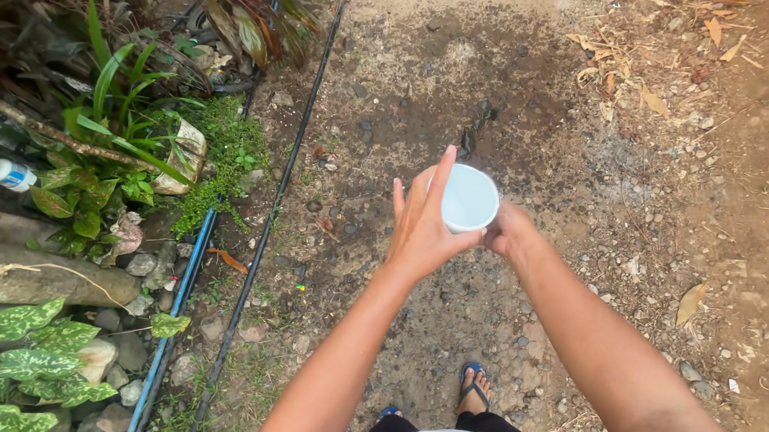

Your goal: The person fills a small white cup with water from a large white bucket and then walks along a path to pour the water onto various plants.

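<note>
A round white cup [469, 198] is held out in front of me over a gravel dirt path. My right hand [508, 231] grips the cup from its right side and underneath. My left hand [421, 223] rests flat against the cup's left side, fingers stretched upward and apart. The cup's open mouth faces me and its inside looks pale and plain. Both forearms reach forward from the bottom of the head view.
A blue pipe [178, 305] and a black hose [267, 225] run along the path's left edge. Green potted plants [107, 144], logs and stones crowd the left side. Dry leaves [638, 71] lie at the upper right. My sandalled foot [474, 385] shows below.
</note>
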